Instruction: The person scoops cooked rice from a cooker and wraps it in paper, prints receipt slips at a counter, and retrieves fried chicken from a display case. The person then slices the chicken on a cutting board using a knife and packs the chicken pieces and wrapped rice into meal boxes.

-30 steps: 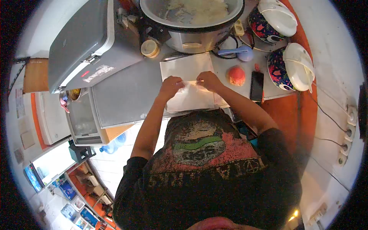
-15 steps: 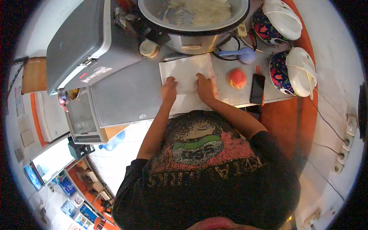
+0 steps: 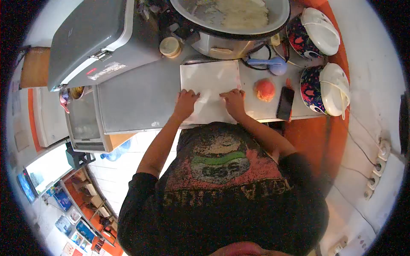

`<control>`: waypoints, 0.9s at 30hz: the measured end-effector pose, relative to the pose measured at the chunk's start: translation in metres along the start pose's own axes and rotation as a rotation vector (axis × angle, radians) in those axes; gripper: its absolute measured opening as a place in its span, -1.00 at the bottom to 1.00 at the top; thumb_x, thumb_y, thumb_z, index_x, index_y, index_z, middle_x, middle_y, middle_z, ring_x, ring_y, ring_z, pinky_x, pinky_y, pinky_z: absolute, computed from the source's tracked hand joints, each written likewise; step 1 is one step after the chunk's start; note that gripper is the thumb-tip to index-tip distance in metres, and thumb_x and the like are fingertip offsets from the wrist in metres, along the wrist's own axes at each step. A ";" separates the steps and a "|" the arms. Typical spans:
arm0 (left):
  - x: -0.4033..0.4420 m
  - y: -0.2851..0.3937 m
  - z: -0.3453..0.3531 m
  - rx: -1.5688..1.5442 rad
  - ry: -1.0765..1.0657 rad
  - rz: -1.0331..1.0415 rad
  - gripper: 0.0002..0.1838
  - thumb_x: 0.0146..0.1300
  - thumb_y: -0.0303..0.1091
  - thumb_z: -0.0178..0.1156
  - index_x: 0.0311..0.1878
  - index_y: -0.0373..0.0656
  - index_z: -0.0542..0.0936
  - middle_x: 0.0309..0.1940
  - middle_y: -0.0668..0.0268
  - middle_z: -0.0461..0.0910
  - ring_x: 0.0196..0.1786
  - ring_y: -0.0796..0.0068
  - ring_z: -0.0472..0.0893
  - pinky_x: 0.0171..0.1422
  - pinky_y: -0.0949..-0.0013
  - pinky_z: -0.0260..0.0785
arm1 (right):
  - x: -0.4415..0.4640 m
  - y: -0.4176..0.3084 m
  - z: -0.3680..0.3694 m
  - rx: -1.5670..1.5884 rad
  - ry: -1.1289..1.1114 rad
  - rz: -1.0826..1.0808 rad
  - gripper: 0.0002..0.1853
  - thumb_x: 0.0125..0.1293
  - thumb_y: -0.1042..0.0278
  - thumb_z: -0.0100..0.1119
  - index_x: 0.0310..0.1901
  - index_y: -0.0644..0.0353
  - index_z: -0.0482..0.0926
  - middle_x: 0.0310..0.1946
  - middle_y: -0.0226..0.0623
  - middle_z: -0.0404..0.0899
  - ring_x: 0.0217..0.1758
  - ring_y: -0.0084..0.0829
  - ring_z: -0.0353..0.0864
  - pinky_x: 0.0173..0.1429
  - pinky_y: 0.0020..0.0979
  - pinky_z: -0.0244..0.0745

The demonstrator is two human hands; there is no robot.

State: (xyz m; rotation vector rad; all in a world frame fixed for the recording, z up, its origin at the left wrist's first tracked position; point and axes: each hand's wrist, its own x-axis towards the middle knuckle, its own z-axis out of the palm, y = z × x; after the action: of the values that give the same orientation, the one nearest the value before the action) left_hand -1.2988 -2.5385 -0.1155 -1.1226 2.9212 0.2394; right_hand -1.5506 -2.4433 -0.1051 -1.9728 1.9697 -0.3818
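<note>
A white paper sheet (image 3: 209, 79) lies flat on the grey counter in front of me. Near its left edge my left hand (image 3: 186, 103) rests with curled fingers, the fingertips pressed to the sheet. My right hand (image 3: 234, 103) is in a matching position by the right edge, its index finger pointing inward. Both hands look closed on the sheet, though the undersides of the fingers are hidden. Just beyond the sheet stands a large steel pot (image 3: 223, 48) with pale food like rice inside. Right of the sheet lie a lavender scoop (image 3: 273, 65) and a round red-and-yellow item (image 3: 265, 89).
A grey cooler box (image 3: 92, 51) stands at the back left, with a small jar (image 3: 171, 47) beside it. At the right are a dark phone (image 3: 285, 103) and two patterned containers with white lids, a farther one (image 3: 318, 30) and a nearer one (image 3: 333, 89). Cables run along the wall.
My hands have moved apart and slightly toward me. The sheet's near part, earlier showing a crosswise line between my hands, now looks flatter. The camera view has shifted a little.
</note>
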 end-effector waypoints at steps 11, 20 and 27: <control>0.049 0.019 -0.041 -0.113 -0.078 -0.276 -0.91 0.03 -0.20 0.32 -0.39 0.09 0.71 -0.25 0.34 0.54 -0.06 0.24 0.51 0.05 0.12 0.36 | 0.071 -0.009 0.022 -0.166 -0.014 0.232 -0.89 0.16 0.34 0.19 -0.40 0.12 0.67 -0.36 -0.17 0.66 -0.20 -0.15 0.68 -0.17 -0.07 0.55; 0.001 0.039 -0.009 -0.081 0.032 -0.179 -0.72 0.25 -0.39 0.07 0.00 -0.14 0.61 -0.13 0.22 0.50 0.03 0.17 0.47 0.12 0.10 0.38 | 0.051 -0.086 0.025 0.000 0.142 0.711 -0.38 0.02 -0.04 0.37 0.00 0.31 0.54 0.07 0.08 0.42 0.10 0.05 0.45 0.06 0.03 0.47; -0.028 0.027 -0.004 -0.504 0.147 -0.222 -0.65 0.31 -0.43 0.10 0.15 -0.18 0.57 0.10 0.16 0.53 0.15 0.10 0.45 0.25 0.09 0.32 | 0.033 -0.096 0.032 0.511 0.314 0.311 -0.24 -0.11 0.18 0.52 0.11 0.31 0.35 0.10 0.06 0.40 0.18 0.03 0.43 0.16 -0.08 0.45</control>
State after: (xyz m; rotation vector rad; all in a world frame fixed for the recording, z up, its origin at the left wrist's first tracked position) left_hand -1.2956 -2.5002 -0.1057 -1.5667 2.9012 0.9679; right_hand -1.4492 -2.4752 -0.0964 -1.3286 2.0480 -1.0424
